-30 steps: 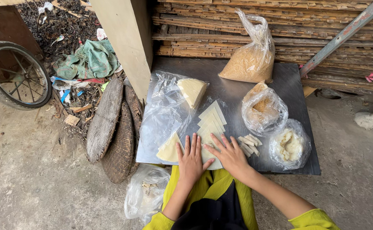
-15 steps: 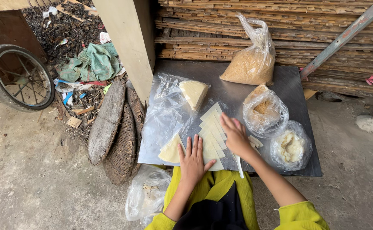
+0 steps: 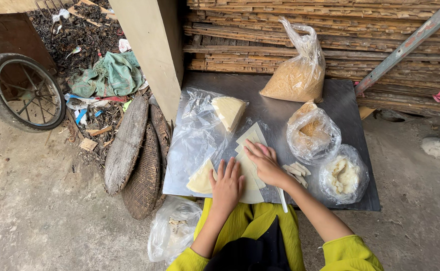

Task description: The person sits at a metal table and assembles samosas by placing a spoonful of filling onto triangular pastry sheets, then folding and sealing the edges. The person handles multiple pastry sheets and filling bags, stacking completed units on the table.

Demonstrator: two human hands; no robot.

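Person wears bright yellow-green garment; sleeves pushed up to the elbows, forearms bare. Black cloth lies over lap. Left hand [image 3: 227, 185] and right hand [image 3: 264, 163] bare, ungloved.

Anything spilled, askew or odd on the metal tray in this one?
Nothing spilled. The pale wrapper sheets lie fanned in a loose overlapping row under both flat hands, left hand and right hand. A white utensil juts over the metal tray's near edge.

We count three tied-up plastic bags on the metal table [image 3: 350, 95]: one of brown crumbs [image 3: 295, 78], one with orange filling [image 3: 312, 131], one with white dough [image 3: 344, 174]. Two hands are over the wrappers (left [image 3: 226, 186], right [image 3: 263, 161]), plus one wheel [image 3: 21, 90] and two woven trays [image 3: 137, 160].
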